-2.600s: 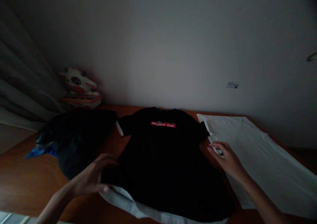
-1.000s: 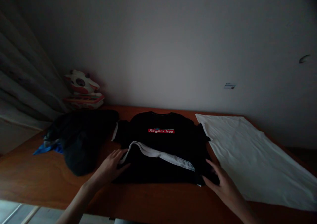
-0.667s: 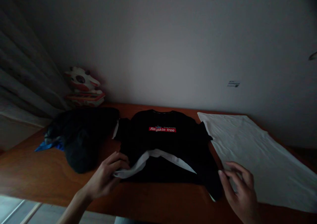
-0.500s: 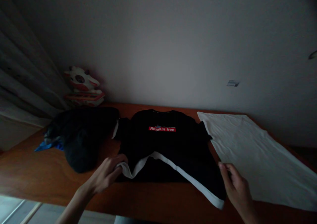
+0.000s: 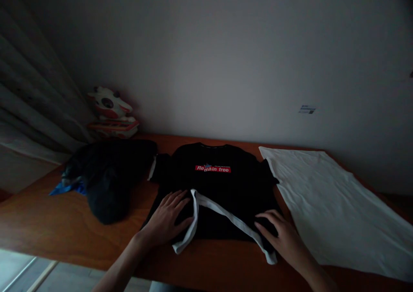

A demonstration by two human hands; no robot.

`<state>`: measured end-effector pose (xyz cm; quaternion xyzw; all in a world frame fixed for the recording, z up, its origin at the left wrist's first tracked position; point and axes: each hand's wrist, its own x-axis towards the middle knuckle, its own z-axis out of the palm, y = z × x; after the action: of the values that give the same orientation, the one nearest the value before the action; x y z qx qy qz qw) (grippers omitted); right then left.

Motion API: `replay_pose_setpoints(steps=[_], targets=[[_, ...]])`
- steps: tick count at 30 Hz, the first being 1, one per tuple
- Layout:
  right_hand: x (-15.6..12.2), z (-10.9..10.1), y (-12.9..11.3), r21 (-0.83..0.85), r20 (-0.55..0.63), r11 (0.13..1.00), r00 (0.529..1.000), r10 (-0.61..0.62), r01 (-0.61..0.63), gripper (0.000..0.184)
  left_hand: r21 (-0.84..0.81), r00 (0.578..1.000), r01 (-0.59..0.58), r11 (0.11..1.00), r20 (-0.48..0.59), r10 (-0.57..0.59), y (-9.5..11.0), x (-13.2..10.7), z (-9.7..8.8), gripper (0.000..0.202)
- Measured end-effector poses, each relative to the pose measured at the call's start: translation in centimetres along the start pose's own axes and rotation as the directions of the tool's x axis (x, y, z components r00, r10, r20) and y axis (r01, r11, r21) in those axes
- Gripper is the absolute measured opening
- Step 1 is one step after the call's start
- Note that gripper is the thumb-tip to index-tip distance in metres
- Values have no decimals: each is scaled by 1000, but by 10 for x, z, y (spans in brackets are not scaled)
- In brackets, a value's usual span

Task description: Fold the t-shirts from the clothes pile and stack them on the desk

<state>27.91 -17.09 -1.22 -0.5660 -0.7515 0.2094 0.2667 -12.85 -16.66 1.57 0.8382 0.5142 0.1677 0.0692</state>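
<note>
A black T-shirt with white trim and a red "Remain free" print lies spread on the wooden table, its collar toward the wall. The front hem is raised in a peak, and the back layer shows beneath it. My left hand rests flat on the lower left of the shirt, fingers spread, beside the folded white hem. Over the lower right part is my right hand, fingers apart and thumb out, touching or just above the cloth. Neither hand grips anything.
A white cloth lies flat on the right. Dark clothing is heaped on the left, with a blue piece under it. A cow-shaped toy stands at the back by the curtain. The table's front edge is near me.
Both hands have let go of the shirt's hem and moved inward onto the cloth. The left hem corner has dropped toward the front, and the right corner has shifted left.
</note>
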Motion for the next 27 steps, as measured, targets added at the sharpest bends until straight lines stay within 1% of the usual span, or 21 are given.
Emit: replay_pose_setpoints(steps=[2,3,5,6,7,8,9,11,13,15,18,20,23,25,27], targets=[[-1,-5,0,13,35,999,999,33,-33,29,-44,1000,-8,999,-7,7,-5,1,3,51],[-2,-9,0,17,60,999,997,46,-47,29,-74,999,11,997,-35,-14,-10,1,2,46],[0,-17,-1,20,108,997,992,69,-72,33,-126,983,95,988,-146,-113,-25,6,-4,37],[2,-20,-2,19,112,997,991,77,-80,35,-141,961,155,978,-208,-182,-37,11,-8,34],[5,-22,-3,18,97,996,992,80,-82,38,-143,929,225,964,-265,-257,-50,17,-12,34],[10,-24,-4,19,65,997,995,76,-78,40,-134,896,302,944,-298,-329,-65,25,-16,35],[16,-24,-4,23,27,997,997,68,-69,41,-112,862,386,915,-308,-402,-80,34,-19,38],[32,-22,-7,29,-24,999,999,42,-42,40,-10,804,548,836,-270,-530,-107,54,-23,44],[50,-16,-13,24,-23,1000,1000,-8,8,36,86,757,646,759,-201,-621,-128,75,-25,49],[70,-8,-19,14,-1,998,998,-65,65,29,124,726,688,715,-149,-672,-140,94,-27,53],[98,5,-28,18,43,994,993,-106,105,22,121,686,727,676,-99,-721,-150,113,-28,55],[113,14,-30,38,74,994,991,-110,107,21,115,665,745,657,-59,-745,-155,120,-30,46],[128,29,-28,92,85,991,991,-104,96,22,86,662,748,658,-43,-748,-162,125,-34,28],[132,38,-24,135,65,987,993,-96,87,23,52,648,761,646,-77,-757,-166,123,-38,24],[132,46,-19,165,12,982,995,-99,96,25,9,609,790,613,-132,-782,-169,118,-43,28]])
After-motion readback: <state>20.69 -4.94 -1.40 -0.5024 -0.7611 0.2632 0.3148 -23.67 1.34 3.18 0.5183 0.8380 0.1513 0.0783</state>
